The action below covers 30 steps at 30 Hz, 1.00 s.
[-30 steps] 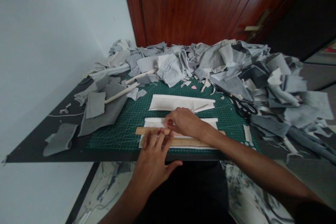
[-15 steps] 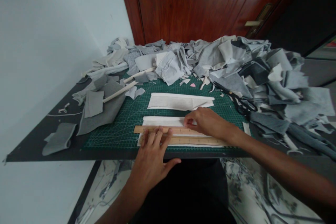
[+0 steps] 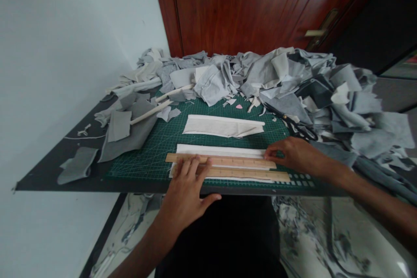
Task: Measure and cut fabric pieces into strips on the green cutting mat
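Overall, a dark table (image 3: 45, 176) stands before a red-brown wooden door (image 3: 244, 8), with a pale wall at its left. Next in extent, a heap of grey and off-white fabric scraps (image 3: 276, 69) runs along the table's far side and down its right. A green gridded cutting mat (image 3: 146, 160) occupies the middle of the tabletop, partly covered by the heap. On the mat, close to its front edge, lies the nearer white cloth (image 3: 221, 151), set lengthwise from left to right. The farther white cloth (image 3: 221, 127) lies just beyond it, roughly parallel and separated by a band of green. The left hand (image 3: 187, 191) rests palm down, fingers spread and thumb held apart. The right hand (image 3: 289, 154) has thumb and fingertips drawn together at the right end of the nearer cloth; whether they pinch its edge cannot be told. Two wooden rulers, the far ruler (image 3: 234, 162) and the near ruler (image 3: 247, 174), lie across the nearer cloth, the left fingers laid over them. Black-handled scissors (image 3: 301, 131) lie against the right-hand scraps. Smallest is a pink scrap (image 3: 239, 106) beyond the farther cloth.
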Available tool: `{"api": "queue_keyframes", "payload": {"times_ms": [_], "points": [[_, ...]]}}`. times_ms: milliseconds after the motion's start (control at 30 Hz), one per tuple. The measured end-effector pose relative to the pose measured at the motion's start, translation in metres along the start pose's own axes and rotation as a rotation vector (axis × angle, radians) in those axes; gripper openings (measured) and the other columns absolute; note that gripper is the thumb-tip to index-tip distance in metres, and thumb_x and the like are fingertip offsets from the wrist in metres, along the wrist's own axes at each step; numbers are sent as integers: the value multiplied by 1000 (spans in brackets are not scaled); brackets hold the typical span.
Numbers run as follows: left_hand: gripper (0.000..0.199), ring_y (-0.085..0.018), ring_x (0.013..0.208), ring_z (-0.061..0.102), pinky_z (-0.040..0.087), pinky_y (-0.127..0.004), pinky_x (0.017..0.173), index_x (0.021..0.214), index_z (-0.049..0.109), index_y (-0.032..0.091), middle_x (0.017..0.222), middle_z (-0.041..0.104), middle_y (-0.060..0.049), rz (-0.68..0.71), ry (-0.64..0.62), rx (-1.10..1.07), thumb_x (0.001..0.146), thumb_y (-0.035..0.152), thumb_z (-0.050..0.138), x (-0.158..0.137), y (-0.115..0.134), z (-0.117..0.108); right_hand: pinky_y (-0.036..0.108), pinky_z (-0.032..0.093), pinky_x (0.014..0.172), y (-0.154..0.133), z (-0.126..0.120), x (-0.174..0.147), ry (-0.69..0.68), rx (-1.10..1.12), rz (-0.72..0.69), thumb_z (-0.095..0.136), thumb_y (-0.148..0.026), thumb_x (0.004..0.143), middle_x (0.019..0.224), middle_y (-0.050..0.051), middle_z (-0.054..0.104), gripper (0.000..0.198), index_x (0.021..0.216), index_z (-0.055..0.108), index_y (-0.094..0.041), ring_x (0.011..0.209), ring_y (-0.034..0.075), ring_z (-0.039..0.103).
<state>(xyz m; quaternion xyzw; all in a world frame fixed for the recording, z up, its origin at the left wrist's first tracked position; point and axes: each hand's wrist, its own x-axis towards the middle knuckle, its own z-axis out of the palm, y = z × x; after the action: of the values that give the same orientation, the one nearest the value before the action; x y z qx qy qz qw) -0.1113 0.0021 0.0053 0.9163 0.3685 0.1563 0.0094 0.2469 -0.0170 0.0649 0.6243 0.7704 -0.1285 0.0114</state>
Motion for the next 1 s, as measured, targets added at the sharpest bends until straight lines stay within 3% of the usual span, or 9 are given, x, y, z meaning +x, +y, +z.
{"api": "queue_keyframes", "payload": {"times_ms": [300, 467, 567, 767, 1000], "points": [[84, -38, 135, 50, 38, -58, 118, 151, 53, 18, 144, 56, -16, -16, 18, -13, 84, 63, 78, -1, 2, 1, 28, 50, 65, 45, 8, -35, 105, 101, 76, 63, -38, 93, 83, 5, 80, 21, 89, 80, -26, 67, 19, 71], [83, -38, 135, 49, 37, -59, 118, 151, 52, 17, 145, 56, -16, -9, 59, -12, 86, 64, 76, -4, 1, 3, 30, 52, 61, 64, 11, -25, 348, 198, 166, 60, -50, 95, 93, 8, 81, 34, 107, 76, -22, 61, 18, 68], [77, -36, 136, 49, 37, -57, 119, 151, 51, 18, 146, 56, -15, 0, 74, -13, 92, 62, 70, -6, 1, 4, 32, 56, 66, 65, 15, -8, 436, 146, 161, 59, -43, 96, 104, 11, 80, 33, 112, 74, -20, 69, 20, 71], [62, -35, 138, 49, 36, -56, 120, 149, 54, 19, 147, 57, -14, -14, 118, 17, 99, 55, 61, -7, 1, 10, 44, 54, 99, 43, 9, 52, 530, 9, -9, 55, -29, 99, 117, 15, 75, 28, 117, 73, -16, 110, 29, 71], [53, -34, 137, 51, 36, -57, 121, 148, 56, 19, 144, 60, -13, -42, 152, 4, 104, 48, 56, -7, 3, 16, 35, 55, 89, 18, -20, 142, 537, 148, -94, 56, -16, 95, 111, 14, 76, 23, 109, 74, -12, 92, 21, 70]]}}
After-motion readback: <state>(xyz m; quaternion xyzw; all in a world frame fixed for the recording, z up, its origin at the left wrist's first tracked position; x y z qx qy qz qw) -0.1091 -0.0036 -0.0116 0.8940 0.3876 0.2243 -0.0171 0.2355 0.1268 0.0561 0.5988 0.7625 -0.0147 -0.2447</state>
